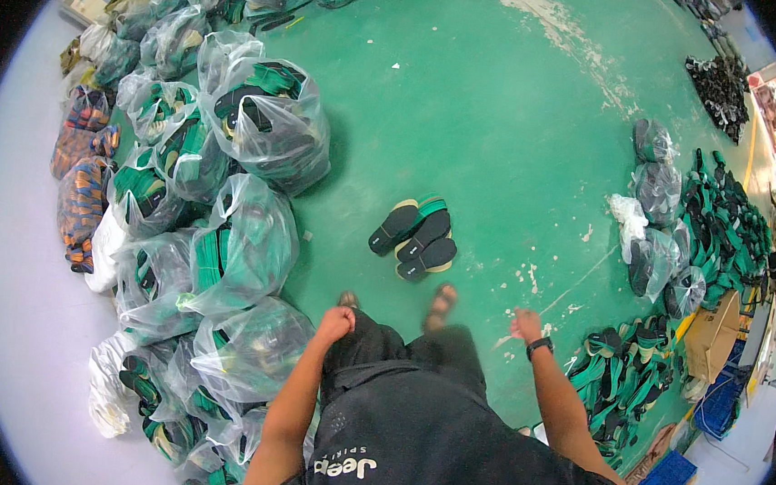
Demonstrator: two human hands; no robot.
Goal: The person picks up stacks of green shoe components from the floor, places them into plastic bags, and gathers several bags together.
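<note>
I observe the slippers (425, 236) overlapping on the floor (495, 160) ahead of the feet (439, 307), the left hand (337, 324) clenched beside the thigh (364, 343), the right hand (525, 326) held outward, too blurred to tell whether clenched or released.

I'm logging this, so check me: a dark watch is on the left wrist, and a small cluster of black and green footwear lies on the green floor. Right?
No: the dark watch is on the right wrist, as the head view shows. The footwear does lie on the green floor.
</note>
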